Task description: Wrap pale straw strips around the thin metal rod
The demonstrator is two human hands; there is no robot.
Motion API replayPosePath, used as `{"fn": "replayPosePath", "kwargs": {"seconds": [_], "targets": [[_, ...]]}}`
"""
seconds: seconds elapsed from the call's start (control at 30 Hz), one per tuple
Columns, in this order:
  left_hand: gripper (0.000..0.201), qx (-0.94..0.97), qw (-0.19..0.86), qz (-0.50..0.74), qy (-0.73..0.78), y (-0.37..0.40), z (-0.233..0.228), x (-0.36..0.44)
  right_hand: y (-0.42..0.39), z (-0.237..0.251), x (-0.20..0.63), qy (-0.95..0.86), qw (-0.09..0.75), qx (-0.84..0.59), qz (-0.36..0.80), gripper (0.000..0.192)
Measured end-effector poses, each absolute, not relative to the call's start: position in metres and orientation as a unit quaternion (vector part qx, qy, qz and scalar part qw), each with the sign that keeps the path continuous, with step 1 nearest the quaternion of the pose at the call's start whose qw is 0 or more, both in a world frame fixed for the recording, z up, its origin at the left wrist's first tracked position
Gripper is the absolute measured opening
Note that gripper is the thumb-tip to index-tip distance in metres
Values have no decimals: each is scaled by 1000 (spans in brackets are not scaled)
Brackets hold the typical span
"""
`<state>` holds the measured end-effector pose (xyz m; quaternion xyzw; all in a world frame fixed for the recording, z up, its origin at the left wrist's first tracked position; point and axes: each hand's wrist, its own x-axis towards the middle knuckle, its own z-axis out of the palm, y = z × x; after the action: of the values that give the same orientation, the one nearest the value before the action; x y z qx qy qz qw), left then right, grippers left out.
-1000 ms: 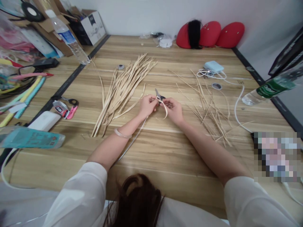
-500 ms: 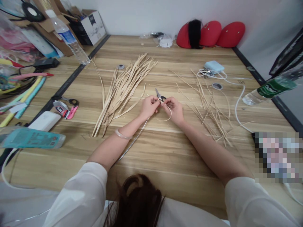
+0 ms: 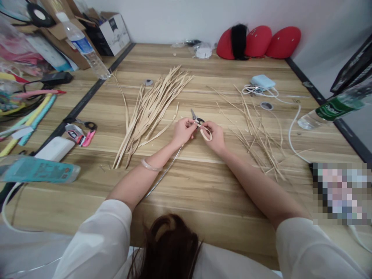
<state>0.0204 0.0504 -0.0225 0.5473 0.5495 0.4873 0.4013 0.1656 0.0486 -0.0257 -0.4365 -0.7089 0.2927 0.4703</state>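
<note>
**Pale strip looped between two hands at mid-table**

A thin pale strip (image 3: pixel 205 134) is pinched between both hands over the middle of the wooden table (image 3: pixel 203 186). The left hand (image 3: pixel 182 131) is closed on one end of it, thumb and fingertips pressed together, and a clear bangle (image 3: pixel 149 165) is worn on that wrist. The right hand (image 3: pixel 215 135) is closed on the strip too, which is curled into a small loop just beside its fingers. The two hands are held close together, nearly touching. A long thin wire or stem (image 3: pixel 162 172) is seen running from under the left hand back toward the body (its material cannot be made out at this size).

A small pair of scissors (image 3: pixel 195 116) lies on the table just beyond the hands; whether it is touched by a finger is hard to tell. A bundle of flat dried strips (image 3: pixel 151 108) is spread to the left of the hands, and a looser scatter of thinner straws (image 3: pixel 258 131) to the right, both well apart from the loop.

Farther off, a blue power bank (image 3: pixel 262 81) with a white cable is seen, three red cushions (image 3: pixel 258 42) against the wall, and a water bottle (image 3: pixel 84 46) on the left.
</note>
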Motion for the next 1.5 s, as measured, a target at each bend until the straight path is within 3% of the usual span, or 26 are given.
{"fn": "replayPosePath", "kwargs": {"seconds": [0.4,1.03,1.5], "targets": [[20,546,394,476,566,52,-24,18,48,-29,165,-718,503,-415,243,13],[15,546,398,485,556,51,-23,19,46,-22,163,-700,474,-434,312,21],[17,564,365,457,582,49,-22,20,51,-28,165,-714,474,-426,290,22]]}}
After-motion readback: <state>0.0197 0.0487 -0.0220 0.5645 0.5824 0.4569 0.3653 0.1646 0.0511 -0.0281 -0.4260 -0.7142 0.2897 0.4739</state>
